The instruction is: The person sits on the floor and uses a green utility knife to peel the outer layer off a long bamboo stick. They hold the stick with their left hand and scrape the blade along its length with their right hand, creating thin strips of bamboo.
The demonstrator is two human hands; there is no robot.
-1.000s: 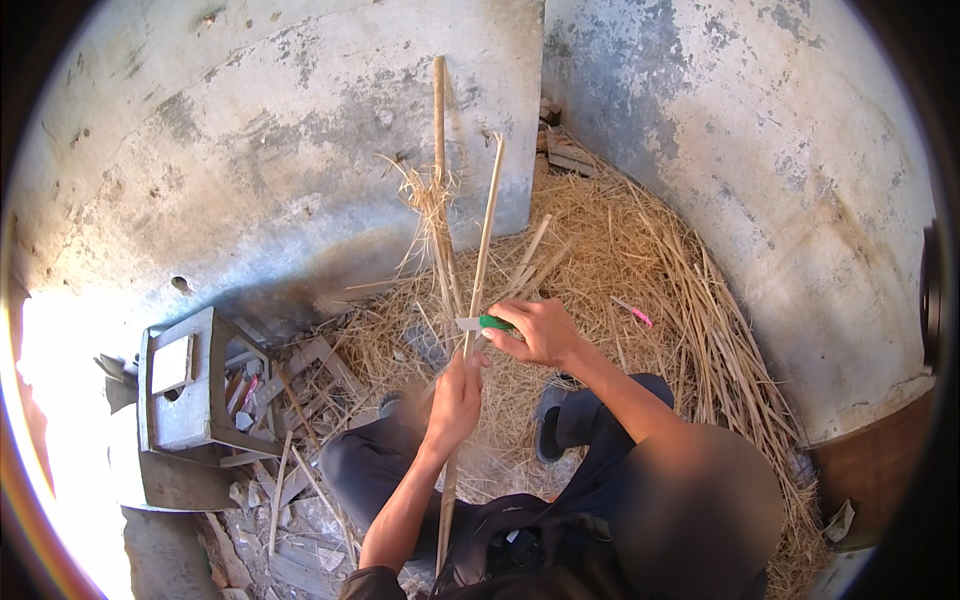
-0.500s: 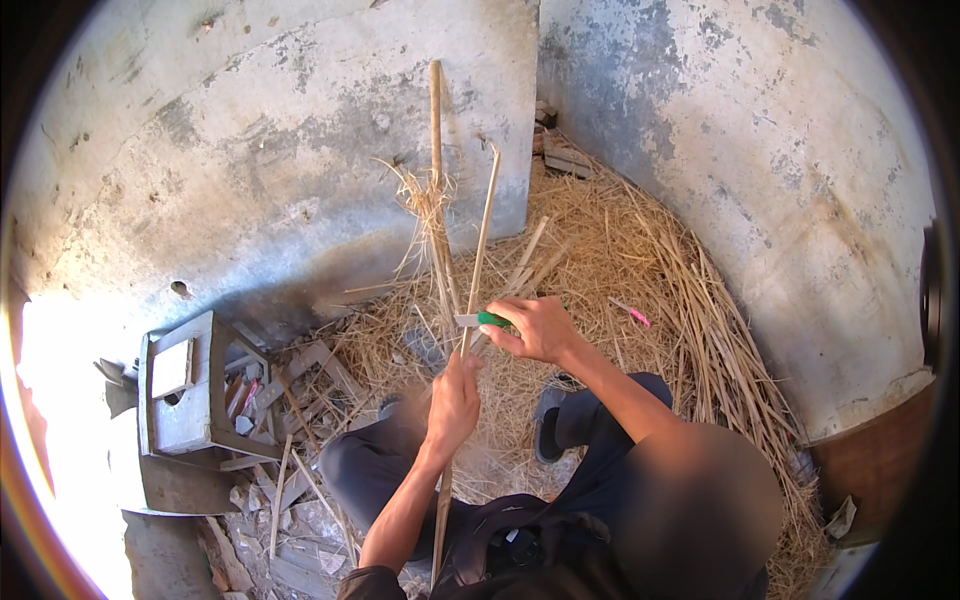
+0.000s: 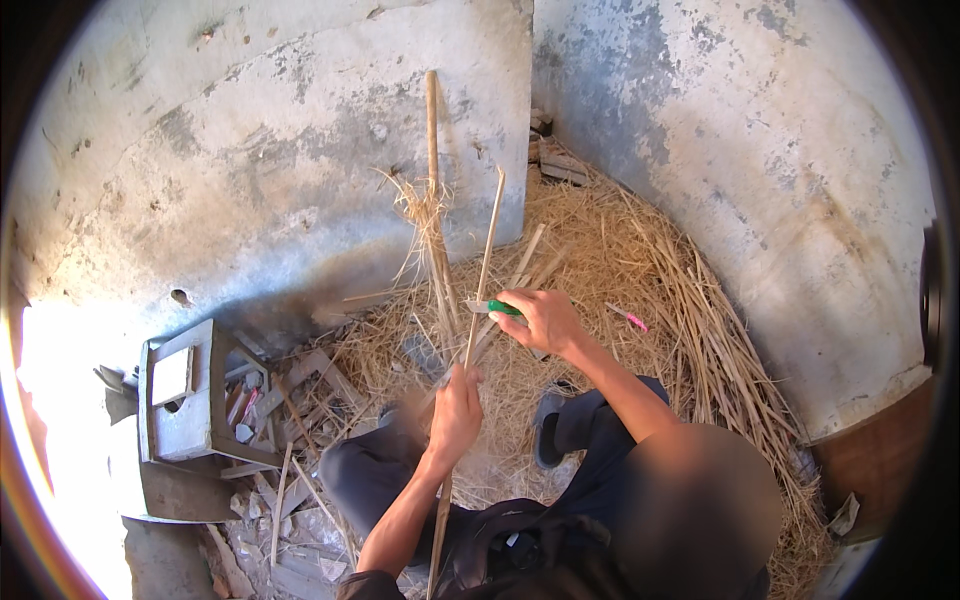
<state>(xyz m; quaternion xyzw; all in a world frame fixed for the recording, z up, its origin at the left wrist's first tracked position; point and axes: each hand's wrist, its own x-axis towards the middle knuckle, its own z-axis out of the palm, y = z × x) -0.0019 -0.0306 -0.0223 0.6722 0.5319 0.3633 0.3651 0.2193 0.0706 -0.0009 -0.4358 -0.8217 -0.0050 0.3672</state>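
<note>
Head view: thin straw-coloured cane (image 3: 486, 240); green-handled knife (image 3: 496, 308)

The person sits on the ground in a corner of rough plastered walls (image 3: 250, 150), legs stretched into a heap of straw (image 3: 640, 260). The left hand (image 3: 455, 415) is closed around a long thin reed stalk (image 3: 484, 260) that rises slanting away from the body. The right hand (image 3: 545, 320) grips a green-handled knife (image 3: 492, 307), its blade laid against the stalk above the left hand. A thicker stick (image 3: 433, 150) leans on the wall behind. A small grey wooden stool (image 3: 185, 410) stands to the left among scrap wood.
</note>
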